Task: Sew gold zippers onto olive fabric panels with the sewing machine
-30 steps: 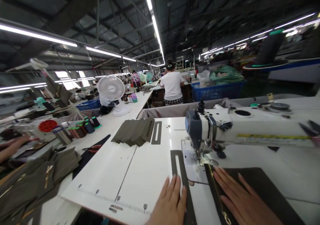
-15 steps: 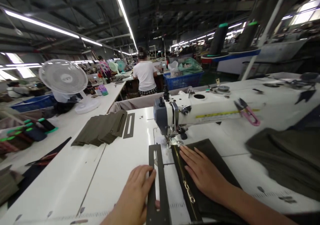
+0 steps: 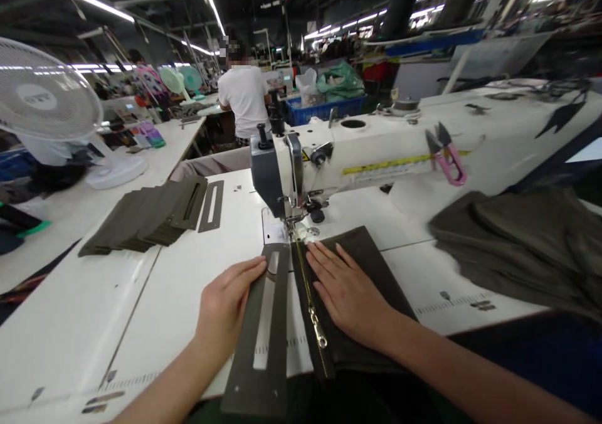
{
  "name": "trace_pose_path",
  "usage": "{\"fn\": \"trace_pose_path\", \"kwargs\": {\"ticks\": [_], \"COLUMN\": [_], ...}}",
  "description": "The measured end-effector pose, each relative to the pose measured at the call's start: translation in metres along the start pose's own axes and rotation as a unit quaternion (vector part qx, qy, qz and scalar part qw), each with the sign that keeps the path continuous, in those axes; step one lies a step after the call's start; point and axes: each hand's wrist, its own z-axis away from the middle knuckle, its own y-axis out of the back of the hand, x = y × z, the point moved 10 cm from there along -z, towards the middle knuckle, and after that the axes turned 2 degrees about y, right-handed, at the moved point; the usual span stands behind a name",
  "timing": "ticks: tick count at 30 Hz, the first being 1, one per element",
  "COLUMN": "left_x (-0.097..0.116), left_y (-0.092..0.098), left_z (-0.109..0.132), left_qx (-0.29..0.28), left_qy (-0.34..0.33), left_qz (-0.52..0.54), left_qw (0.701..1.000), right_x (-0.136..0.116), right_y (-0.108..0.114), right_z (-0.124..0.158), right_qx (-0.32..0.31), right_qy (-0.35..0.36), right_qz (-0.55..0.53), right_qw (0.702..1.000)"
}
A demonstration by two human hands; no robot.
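My left hand (image 3: pixel 226 302) lies on the left edge of a dark olive strip with a long slot (image 3: pixel 261 336), fingers curled over its rim near the needle. Flat and open, my right hand (image 3: pixel 345 289) presses on a dark olive fabric panel (image 3: pixel 371 267). A brass zipper (image 3: pixel 313 308) runs along that panel's left edge. The strip and the panel both lead up to the presser foot of the white sewing machine (image 3: pixel 329 167).
A stack of slotted olive pieces (image 3: pixel 145 214) lies at the left of the white table (image 3: pixel 141 311). A heap of olive fabric (image 3: pixel 522 242) sits at the right. Pink thread snips (image 3: pixel 446 154) rest on the machine arm. A white fan (image 3: pixel 47 110) stands far left. A person in white sits beyond.
The view has tilted down and closer. My left hand has slid the slotted strip forward up to the needle, and my right hand has stayed flat on the zipper panel.
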Motion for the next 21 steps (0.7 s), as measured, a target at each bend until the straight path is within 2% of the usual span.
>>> {"fn": "trace_pose_path", "kwargs": {"ticks": [1, 3, 5, 7, 10, 17, 21], "left_x": [0.014, 0.039, 0.049, 0.047, 0.038, 0.032, 0.032], "left_y": [0.000, -0.012, -0.032, -0.050, -0.062, -0.065, -0.071], "left_z": [0.001, 0.001, -0.002, -0.006, -0.009, -0.012, -0.015], "left_qx": [0.007, -0.016, -0.057, -0.089, -0.105, -0.117, -0.139], "left_qy": [-0.029, -0.084, -0.106, -0.100, -0.089, -0.080, -0.085], "left_qz": [-0.004, -0.022, -0.059, -0.093, -0.100, -0.071, -0.112], "left_qw": [1.000, 0.996, 0.991, 0.987, 0.986, 0.987, 0.980], "right_x": [-0.001, -0.003, -0.003, -0.003, -0.002, -0.002, 0.001], "right_y": [0.000, 0.001, 0.001, 0.001, 0.001, 0.003, 0.006], "right_z": [0.001, 0.001, 0.000, 0.000, 0.000, 0.000, -0.004], "right_qx": [-0.002, -0.008, -0.012, -0.012, -0.006, -0.002, 0.010], "right_qy": [-0.003, -0.005, -0.003, 0.001, 0.007, 0.011, -0.004], "right_qz": [0.001, -0.004, -0.010, -0.012, -0.009, -0.015, -0.024], "right_qw": [1.000, 1.000, 1.000, 1.000, 1.000, 1.000, 1.000]}}
